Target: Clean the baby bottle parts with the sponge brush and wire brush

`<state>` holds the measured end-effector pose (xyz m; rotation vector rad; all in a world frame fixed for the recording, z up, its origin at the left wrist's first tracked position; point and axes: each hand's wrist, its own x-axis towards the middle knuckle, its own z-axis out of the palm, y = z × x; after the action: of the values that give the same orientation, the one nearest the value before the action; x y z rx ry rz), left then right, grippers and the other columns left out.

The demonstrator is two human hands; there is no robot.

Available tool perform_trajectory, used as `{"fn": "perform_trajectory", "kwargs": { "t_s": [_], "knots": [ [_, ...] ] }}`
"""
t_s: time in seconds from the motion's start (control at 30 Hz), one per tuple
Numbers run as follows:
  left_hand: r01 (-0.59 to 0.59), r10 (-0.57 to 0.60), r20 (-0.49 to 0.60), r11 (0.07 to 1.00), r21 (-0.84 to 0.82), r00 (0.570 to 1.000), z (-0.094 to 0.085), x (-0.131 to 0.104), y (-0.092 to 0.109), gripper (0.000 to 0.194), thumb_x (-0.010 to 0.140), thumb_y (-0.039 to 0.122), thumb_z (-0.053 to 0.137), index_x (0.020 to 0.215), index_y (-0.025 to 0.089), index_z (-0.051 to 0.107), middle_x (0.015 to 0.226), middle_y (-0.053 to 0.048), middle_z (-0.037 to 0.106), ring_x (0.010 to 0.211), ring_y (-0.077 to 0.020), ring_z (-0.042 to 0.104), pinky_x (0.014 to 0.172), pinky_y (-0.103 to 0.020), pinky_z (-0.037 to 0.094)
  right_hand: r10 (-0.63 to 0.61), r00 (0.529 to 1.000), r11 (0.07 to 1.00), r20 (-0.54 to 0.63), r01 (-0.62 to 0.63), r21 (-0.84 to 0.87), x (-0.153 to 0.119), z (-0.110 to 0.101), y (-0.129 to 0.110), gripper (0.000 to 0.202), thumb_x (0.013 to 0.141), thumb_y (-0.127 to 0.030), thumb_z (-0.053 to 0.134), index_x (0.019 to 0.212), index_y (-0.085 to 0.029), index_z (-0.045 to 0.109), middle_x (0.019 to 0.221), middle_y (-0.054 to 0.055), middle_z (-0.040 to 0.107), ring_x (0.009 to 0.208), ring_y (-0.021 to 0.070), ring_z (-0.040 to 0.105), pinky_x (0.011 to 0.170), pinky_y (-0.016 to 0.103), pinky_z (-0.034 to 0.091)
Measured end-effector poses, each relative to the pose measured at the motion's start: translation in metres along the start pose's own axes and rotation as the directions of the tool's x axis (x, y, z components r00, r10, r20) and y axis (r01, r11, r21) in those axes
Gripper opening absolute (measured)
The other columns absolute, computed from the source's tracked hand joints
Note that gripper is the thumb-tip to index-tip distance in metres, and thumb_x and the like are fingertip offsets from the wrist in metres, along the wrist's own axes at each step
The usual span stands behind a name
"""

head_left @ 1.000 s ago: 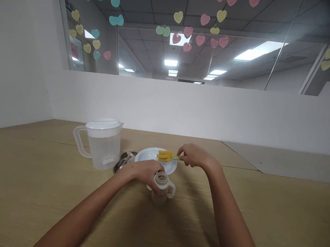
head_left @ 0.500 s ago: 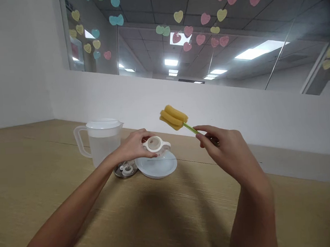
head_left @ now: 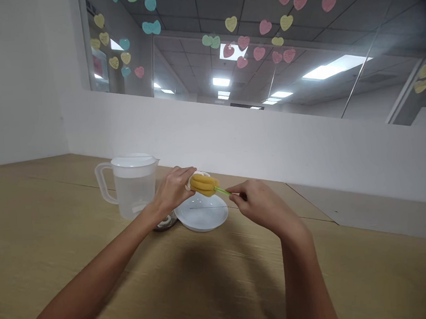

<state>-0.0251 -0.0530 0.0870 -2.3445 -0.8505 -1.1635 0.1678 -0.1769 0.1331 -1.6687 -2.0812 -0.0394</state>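
My left hand [head_left: 175, 188] is closed on a white bottle [head_left: 204, 173], held with its mouth end facing right; most of it is hidden. The yellow sponge head [head_left: 203, 184] of a brush overlaps that mouth end; whether any of it is inside, I cannot tell. My right hand [head_left: 261, 202] pinches the brush's thin green handle [head_left: 223, 191]. Below the sponge a shallow white bowl [head_left: 204, 215] rests on the table.
A lidded clear pitcher [head_left: 133, 188] with liquid stands left of my left hand. Between it and the bowl, a metal dish [head_left: 166, 224] holding small white parts is partly hidden by my wrist. A white wall [head_left: 255, 142] rises behind the table [head_left: 213, 275].
My right hand has moved left and down, bringing the sponge from above to the bottle's mouth end. My left hand has shifted slightly left, still holding the bottle.
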Motion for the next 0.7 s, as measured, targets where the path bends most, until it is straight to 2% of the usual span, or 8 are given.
{"fn": "perform_trajectory", "kwargs": {
  "t_s": [0.13, 0.27, 0.4, 0.53, 0.7],
  "knots": [
    [-0.044, 0.040, 0.031, 0.990, 0.136, 0.999, 0.005, -0.003, 0.005, 0.041, 0.071, 0.015, 0.062, 0.112, 0.014, 0.054, 0.112, -0.009, 0.061, 0.096, -0.0242, 0.055, 0.082, -0.035, 0.045, 0.014, 1.000, 0.995, 0.007, -0.013, -0.098, 0.004, 0.006, -0.009, 0.025, 0.076, -0.012, 0.040, 0.061, -0.016, 0.060, 0.055, 0.000, 0.046, 0.048, 0.0099, 0.030, 0.047, 0.025, 0.020],
    [-0.063, 0.052, 0.056, 0.976, 0.210, 0.997, 0.007, -0.004, 0.008, 0.040, 0.072, 0.009, 0.058, 0.112, 0.015, 0.053, 0.112, -0.010, 0.060, 0.095, -0.0245, 0.054, 0.080, -0.035, 0.046, 0.047, 0.999, 0.971, -0.011, -0.048, -0.235, 0.013, 0.017, -0.018, 0.021, 0.077, -0.010, 0.042, 0.070, -0.013, 0.062, 0.062, 0.005, 0.055, 0.050, 0.0109, 0.039, 0.046, 0.026, 0.020],
    [-0.086, 0.077, 0.059, 0.978, 0.189, 0.995, 0.004, -0.004, 0.017, 0.041, 0.072, 0.011, 0.059, 0.112, 0.015, 0.053, 0.112, -0.009, 0.060, 0.096, -0.0244, 0.054, 0.079, -0.035, 0.046, 0.048, 0.998, 0.961, -0.046, -0.059, -0.270, 0.024, 0.030, -0.020, 0.023, 0.081, -0.014, 0.042, 0.077, -0.013, 0.065, 0.070, 0.010, 0.062, 0.057, 0.0148, 0.051, 0.048, 0.027, 0.023],
    [-0.113, 0.101, 0.093, 0.985, 0.134, 0.991, 0.001, -0.004, 0.026, 0.043, 0.070, 0.010, 0.062, 0.112, 0.016, 0.052, 0.114, -0.008, 0.059, 0.097, -0.0237, 0.054, 0.082, -0.035, 0.046, 0.048, 0.995, 0.970, -0.085, -0.067, -0.232, 0.033, 0.038, -0.016, 0.024, 0.084, -0.018, 0.042, 0.082, -0.012, 0.066, 0.077, 0.012, 0.066, 0.067, 0.0174, 0.057, 0.052, 0.027, 0.029],
    [-0.028, 0.014, 0.117, 0.992, 0.122, 0.993, 0.001, -0.002, 0.019, 0.044, 0.067, 0.011, 0.066, 0.109, 0.017, 0.054, 0.109, -0.007, 0.061, 0.099, -0.0242, 0.053, 0.082, -0.034, 0.045, 0.017, 0.998, 1.000, -0.053, -0.018, -0.025, 0.028, 0.030, -0.009, 0.023, 0.082, -0.026, 0.046, 0.077, -0.014, 0.065, 0.077, 0.008, 0.067, 0.068, 0.0144, 0.057, 0.057, 0.023, 0.034]
  ]
}}
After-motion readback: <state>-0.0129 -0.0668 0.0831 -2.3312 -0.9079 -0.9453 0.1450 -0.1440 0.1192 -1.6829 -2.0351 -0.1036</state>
